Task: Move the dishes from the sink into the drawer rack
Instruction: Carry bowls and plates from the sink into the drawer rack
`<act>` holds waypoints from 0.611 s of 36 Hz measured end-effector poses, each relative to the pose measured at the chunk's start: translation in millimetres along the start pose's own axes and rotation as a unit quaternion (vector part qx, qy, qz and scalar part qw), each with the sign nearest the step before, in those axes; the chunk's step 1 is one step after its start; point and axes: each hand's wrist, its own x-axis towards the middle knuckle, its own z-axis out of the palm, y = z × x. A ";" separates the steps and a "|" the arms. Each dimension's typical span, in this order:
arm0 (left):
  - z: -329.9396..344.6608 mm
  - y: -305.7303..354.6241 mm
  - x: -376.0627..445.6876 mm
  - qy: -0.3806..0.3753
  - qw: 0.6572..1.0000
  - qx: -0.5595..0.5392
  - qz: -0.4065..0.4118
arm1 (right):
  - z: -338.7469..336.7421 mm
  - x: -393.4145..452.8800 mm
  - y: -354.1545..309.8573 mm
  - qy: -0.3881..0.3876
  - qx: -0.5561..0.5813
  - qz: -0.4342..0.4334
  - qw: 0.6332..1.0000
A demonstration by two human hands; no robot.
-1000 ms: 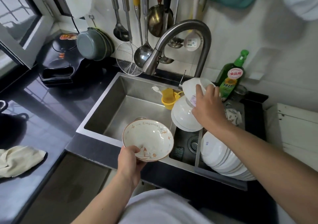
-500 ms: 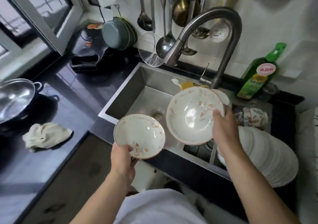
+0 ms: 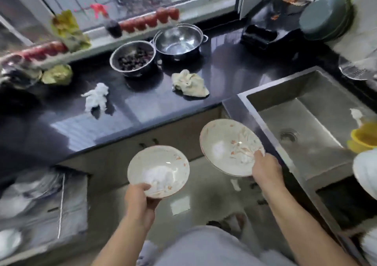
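In the head view, your left hand point(image 3: 140, 201) has its grip closed on the near rim of the left bowl point(image 3: 158, 171), thumb inside the rim. Your right hand point(image 3: 265, 169) has its grip closed on the near right rim of the right bowl point(image 3: 231, 147). Both bowls are in the air in front of the cabinet, clear of the sink point(image 3: 302, 127), which lies to your right. The left bowl opens upward and a little toward you. The right bowl is tilted, so its opening faces up and to the left. A bowl is round, so it has no long axis; only the tilt counts.

The drawer rack point(image 3: 51, 204) seems to be the blurred open drawer at the lower left, below the desk point(image 3: 142, 106); I cannot tell its slots. It lies to the left of both hands, and your left hand is nearer. So I judge the left bowl goes in first. More white dishes point(image 3: 365, 169) wait at the right edge.
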 end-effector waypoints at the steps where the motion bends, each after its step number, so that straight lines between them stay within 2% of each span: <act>1: -33.9 3.9 3.2 0.019 0.999 -0.032 -0.001 | 25.7 -17.9 -3.9 -0.027 -0.011 -0.022 0.999; 5: -95.2 -3.2 7.5 0.041 0.995 -0.088 -0.009 | 64.7 -48.7 -7.0 -0.028 -0.023 -0.018 0.999; 8: -218.0 6.2 17.4 0.074 0.985 -0.152 0.021 | 151.9 -122.0 6.3 -0.081 -0.043 -0.048 0.995; 16: -463.9 5.0 15.8 0.174 0.939 -0.296 0.029 | 290.9 -282.7 67.5 -0.177 -0.160 -0.099 0.966; 22: -571.4 15.9 8.8 0.217 0.895 -0.387 0.044 | 369.0 -383.7 60.5 -0.276 -0.170 -0.146 0.935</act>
